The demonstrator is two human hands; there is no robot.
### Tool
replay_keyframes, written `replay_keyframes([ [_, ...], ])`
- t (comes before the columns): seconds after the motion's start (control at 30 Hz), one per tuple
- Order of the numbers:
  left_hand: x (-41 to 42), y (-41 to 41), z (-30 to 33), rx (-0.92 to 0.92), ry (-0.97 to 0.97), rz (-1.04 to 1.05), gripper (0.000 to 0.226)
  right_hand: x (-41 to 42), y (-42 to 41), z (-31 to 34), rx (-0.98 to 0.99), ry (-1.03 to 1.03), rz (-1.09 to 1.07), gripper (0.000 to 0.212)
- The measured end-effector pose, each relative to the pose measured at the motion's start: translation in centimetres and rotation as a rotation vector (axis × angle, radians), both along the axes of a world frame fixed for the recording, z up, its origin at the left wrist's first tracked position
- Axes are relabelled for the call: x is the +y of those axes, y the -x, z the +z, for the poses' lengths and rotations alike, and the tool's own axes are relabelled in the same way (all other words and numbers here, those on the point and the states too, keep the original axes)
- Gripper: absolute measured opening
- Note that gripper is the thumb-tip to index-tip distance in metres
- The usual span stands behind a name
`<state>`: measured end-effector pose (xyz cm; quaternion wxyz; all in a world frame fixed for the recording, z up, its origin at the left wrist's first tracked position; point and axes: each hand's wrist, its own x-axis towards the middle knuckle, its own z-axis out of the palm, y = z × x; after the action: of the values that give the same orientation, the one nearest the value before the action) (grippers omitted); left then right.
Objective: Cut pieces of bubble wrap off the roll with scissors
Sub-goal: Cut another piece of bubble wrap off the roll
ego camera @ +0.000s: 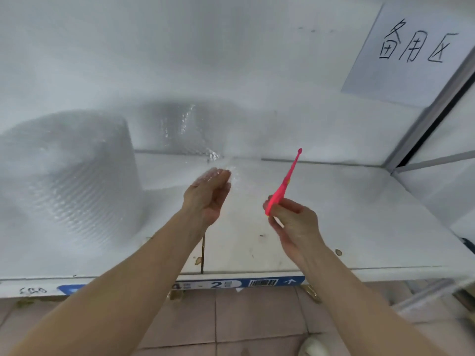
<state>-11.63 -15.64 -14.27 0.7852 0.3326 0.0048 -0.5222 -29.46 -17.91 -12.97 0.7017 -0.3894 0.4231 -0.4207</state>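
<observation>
- Head view: the roll of bubble wrap stands upright at the left of the white shelf, its loose sheet trailing right along the back wall.
- The left hand, fingers straight, touches the sheet's edge and is nearer the roll.
- The right hand grips pink scissors, blades closed, pointing up and away, just right of the sheet.

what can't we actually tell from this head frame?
- Scissors: seen edge-on from the head view, so open or closed blades cannot be told; the right hand covers the handles.
- Left hand: fingertips blurred behind clear bubble wrap.
- Bubble wrap roll: cut off by the left edge, blurred.
</observation>
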Motion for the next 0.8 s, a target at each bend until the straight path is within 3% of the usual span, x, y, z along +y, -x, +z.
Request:
replay_keyframes([
  [0.17, 0.1, 0.4, -0.3, -0.008, 0.077, -0.049, 0.009, 1.4, -1.3, -0.3, 0.049, 0.102, 0.146, 0.009],
  [0.27, 0.0, 0.7, -0.3, -0.040, 0.099, -0.054, 0.010, 1.6, -1.8, -0.6, 0.038, 0.106, 0.330, 0.020],
  [0.43, -0.2, 0.5, -0.1, -0.129, 0.072, -0.020, 0.015, 2.2, -2.8, -1.5, 0.028, 0.109, 0.471, 0.015],
  [0.57, -0.4, 0.8, -0.1, -0.199, 0.051, -0.054, 0.032, 2.6, -3.7, -2.4, 0.151, 0.146, 0.373, 0.010],
  [0.8, -0.8, 1.2, -0.1, -0.210, 0.016, -0.029, 0.020, 2.8, -3.8, -2.6, 0.170, 0.050, 0.262, 0.031],
])
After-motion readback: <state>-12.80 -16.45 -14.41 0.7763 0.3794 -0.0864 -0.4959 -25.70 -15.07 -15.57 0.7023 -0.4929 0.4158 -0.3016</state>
